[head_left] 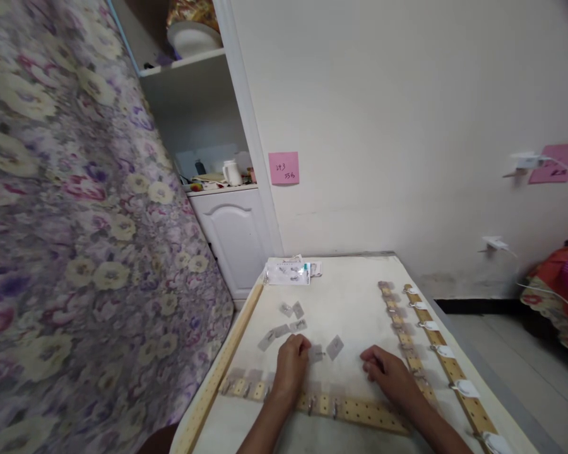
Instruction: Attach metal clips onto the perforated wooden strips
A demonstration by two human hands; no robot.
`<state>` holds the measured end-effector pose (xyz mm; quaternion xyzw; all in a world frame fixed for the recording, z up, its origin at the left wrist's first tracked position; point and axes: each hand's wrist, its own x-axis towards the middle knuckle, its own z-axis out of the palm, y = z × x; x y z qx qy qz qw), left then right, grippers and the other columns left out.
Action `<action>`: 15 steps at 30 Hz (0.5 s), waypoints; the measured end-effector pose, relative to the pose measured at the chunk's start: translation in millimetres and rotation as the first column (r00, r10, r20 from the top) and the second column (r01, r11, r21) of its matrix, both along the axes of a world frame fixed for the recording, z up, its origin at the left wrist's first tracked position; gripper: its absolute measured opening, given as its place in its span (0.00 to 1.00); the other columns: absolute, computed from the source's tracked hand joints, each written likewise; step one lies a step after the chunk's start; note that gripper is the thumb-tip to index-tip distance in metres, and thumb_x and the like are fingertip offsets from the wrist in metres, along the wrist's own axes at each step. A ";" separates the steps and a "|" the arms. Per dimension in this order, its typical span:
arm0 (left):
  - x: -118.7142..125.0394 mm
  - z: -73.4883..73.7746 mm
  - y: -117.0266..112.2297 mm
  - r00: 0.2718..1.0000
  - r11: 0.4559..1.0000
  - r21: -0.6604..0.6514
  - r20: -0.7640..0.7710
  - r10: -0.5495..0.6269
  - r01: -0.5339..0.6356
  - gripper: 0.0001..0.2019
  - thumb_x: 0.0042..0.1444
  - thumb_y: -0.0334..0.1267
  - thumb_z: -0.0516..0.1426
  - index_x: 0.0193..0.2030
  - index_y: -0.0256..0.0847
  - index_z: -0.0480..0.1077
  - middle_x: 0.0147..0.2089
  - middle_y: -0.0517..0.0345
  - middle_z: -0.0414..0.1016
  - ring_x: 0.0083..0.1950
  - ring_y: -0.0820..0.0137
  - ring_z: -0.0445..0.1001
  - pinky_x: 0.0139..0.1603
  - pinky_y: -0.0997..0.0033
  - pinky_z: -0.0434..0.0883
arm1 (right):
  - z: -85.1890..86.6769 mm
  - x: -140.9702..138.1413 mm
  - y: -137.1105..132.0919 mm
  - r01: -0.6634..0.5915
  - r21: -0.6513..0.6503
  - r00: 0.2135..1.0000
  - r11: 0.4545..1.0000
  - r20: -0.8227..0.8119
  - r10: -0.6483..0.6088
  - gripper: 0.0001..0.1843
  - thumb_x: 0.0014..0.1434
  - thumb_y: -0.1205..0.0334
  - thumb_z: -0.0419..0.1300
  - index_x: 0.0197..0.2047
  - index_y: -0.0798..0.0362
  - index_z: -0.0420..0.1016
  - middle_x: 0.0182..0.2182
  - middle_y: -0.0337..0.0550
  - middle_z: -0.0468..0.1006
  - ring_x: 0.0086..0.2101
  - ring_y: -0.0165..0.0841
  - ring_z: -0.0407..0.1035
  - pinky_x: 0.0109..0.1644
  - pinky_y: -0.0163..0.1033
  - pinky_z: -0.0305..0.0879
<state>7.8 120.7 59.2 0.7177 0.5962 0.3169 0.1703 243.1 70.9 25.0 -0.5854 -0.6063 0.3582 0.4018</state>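
My left hand [291,369] rests on the white tabletop [350,296] with its fingers curled, their tips by a small clear adhesive hook pad [316,353]. Whether it grips the pad I cannot tell. My right hand [388,372] lies knuckles-up a little to the right, fingers bent under, beside another loose pad [334,347]. Several more pads [288,321] are scattered just beyond my left hand. A perforated wooden strip [355,410] with hooks stuck on it runs under both wrists.
Two more perforated strips with white hooks [435,353] run along the table's right side, one strip [227,353] along the left edge. A clear packet [288,273] lies at the far edge. A floral cloth [76,221] hangs at left, with a white cupboard [231,227] beyond.
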 end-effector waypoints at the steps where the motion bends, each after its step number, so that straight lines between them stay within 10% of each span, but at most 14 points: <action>1: 0.1 -0.2 1.2 1.000 1.000 -0.001 -0.010 0.001 -0.001 0.10 0.45 0.25 0.49 0.26 0.40 0.69 0.29 0.60 0.71 0.33 0.71 0.69 0.36 0.74 0.61 | -0.2 -0.1 -0.1 -0.003 0.003 1.000 1.000 -0.002 0.003 0.09 0.50 0.60 0.51 0.32 0.51 0.69 0.22 0.35 0.73 0.26 0.32 0.70 0.34 0.35 0.63; 15: 2.1 2.2 -7.2 0.987 1.000 0.029 -0.158 0.014 -0.009 0.12 0.49 0.25 0.47 0.34 0.39 0.68 0.39 0.54 0.70 0.44 0.67 0.67 0.46 0.69 0.62 | 5.2 4.0 -1.8 0.010 0.011 1.000 1.000 0.016 -0.010 0.09 0.50 0.60 0.51 0.33 0.51 0.69 0.23 0.36 0.74 0.27 0.33 0.70 0.34 0.35 0.64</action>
